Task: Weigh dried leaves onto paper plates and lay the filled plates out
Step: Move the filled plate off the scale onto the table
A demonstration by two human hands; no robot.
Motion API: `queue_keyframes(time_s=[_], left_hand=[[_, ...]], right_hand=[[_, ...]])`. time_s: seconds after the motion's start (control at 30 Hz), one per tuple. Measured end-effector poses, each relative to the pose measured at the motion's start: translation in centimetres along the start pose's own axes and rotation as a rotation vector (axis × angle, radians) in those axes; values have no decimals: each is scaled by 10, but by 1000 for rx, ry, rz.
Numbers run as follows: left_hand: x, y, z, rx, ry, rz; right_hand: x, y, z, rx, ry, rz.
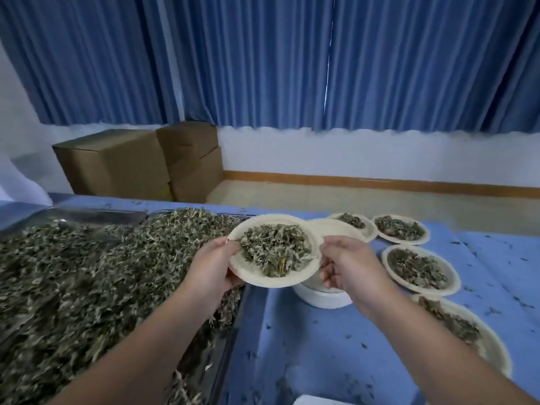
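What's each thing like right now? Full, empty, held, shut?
Held plate: full of leaves, lifted.
Left hand: grips its left rim.
Right hand: pinches its right rim.
Plate stack: on table, top plate empty.
Laid-out plates: four, filled.
Tray: heaped with leaves.
Curtains: drawn shut.
Boxes: closed.

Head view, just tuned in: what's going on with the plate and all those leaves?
A person holds a paper plate of dried leaves in the air, left hand gripping its near-left rim and right hand pinching its right rim. It hangs over the edge of a tray heaped with loose leaves, beside a stack of empty plates. Four filled plates already lie on the blue table cover to the right.
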State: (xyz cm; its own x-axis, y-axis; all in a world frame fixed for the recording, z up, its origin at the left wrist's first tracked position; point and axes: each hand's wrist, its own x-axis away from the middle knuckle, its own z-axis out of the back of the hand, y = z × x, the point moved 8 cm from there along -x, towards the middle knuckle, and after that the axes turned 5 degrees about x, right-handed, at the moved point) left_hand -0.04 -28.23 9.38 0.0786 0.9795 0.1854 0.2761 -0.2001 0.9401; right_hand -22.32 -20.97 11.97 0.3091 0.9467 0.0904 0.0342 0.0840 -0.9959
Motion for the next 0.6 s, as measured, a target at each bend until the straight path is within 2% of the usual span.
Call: queue_keyframes(time_s=[0.2, 0.37, 0.6], left_hand=[[-9, 29, -14, 2, 61, 166], [-30, 61, -42, -120, 107, 132], [-77, 75, -94, 13, 78, 153]], right_hand=[[-21, -32, 3, -23, -82, -208], [-53, -60, 16, -26, -129, -284], [-136, -74, 45, -57, -57, -303]])
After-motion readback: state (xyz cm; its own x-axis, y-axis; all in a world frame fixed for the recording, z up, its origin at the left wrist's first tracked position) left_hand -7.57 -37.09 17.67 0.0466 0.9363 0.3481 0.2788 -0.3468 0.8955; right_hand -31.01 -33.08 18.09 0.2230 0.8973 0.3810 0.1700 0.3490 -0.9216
